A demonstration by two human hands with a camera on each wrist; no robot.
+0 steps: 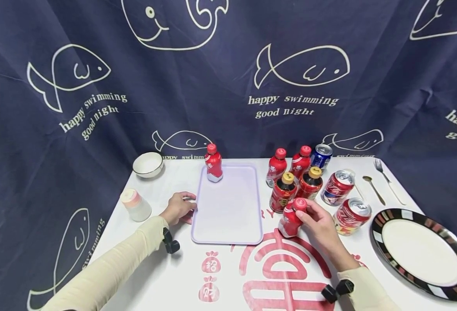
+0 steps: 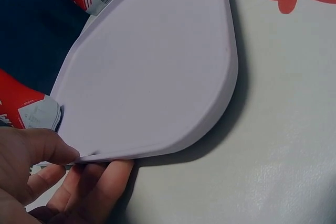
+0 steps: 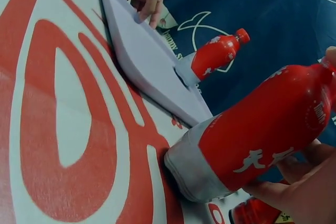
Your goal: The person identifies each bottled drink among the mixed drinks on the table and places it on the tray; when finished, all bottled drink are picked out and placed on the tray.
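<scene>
My left hand (image 1: 179, 208) pinches the left rim of a pale purple tray (image 1: 228, 211); the left wrist view shows the thumb on top and fingers beneath the edge. On the tray's far left corner stands a red bottle (image 1: 214, 166) with a red cap. To the right of the tray, my right hand (image 1: 322, 225) grips another red bottle (image 3: 262, 129) with a silver-white base. This bottle is slightly tilted in the head view; whether its base touches the table I cannot tell. Right behind it are two dark bottles with yellow caps (image 1: 288, 177).
Two more red bottles (image 1: 276, 167), a blue can (image 1: 322, 156) and two red cans (image 1: 338, 187) stand at the right. Beyond them lie a spoon (image 1: 375, 192), a fork (image 1: 389, 181) and a dark-rimmed plate (image 1: 419, 252). A bowl (image 1: 148, 165) and a pink-topped jar (image 1: 136, 205) stand left.
</scene>
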